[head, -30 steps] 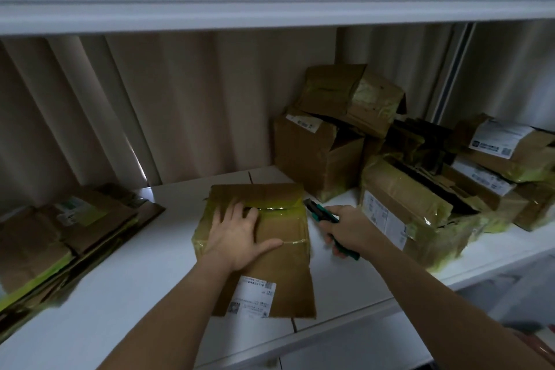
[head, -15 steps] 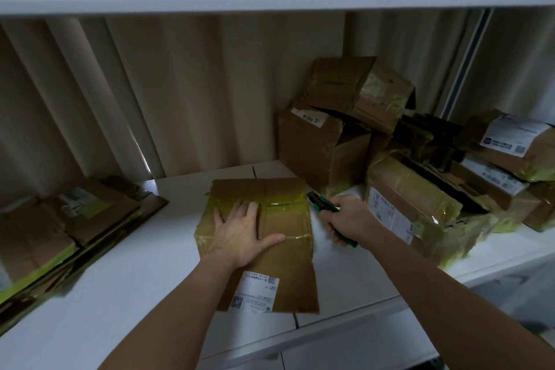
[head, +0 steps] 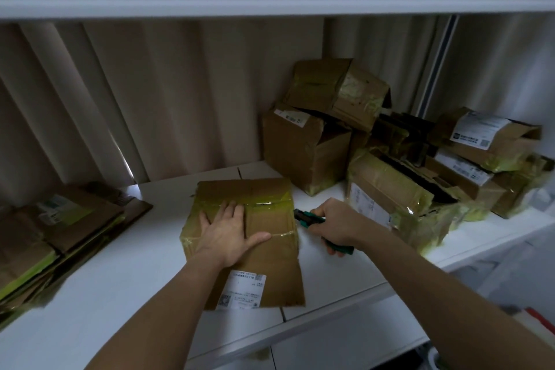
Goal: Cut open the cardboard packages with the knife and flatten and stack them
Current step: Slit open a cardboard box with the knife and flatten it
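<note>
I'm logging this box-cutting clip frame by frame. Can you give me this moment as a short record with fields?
work surface: white shelf
box being worked: taped box, lying in the middle
left hand: pressed flat on the box top
right hand: grips green knife, tip at the box's right edge
flattened stack: far left
uncut boxes: piled at right

white shelf (head: pixel 126 252) – taped box (head: pixel 270 219), flattened stack (head: pixel 54 228), box pile (head: pixel 390 177)
</note>
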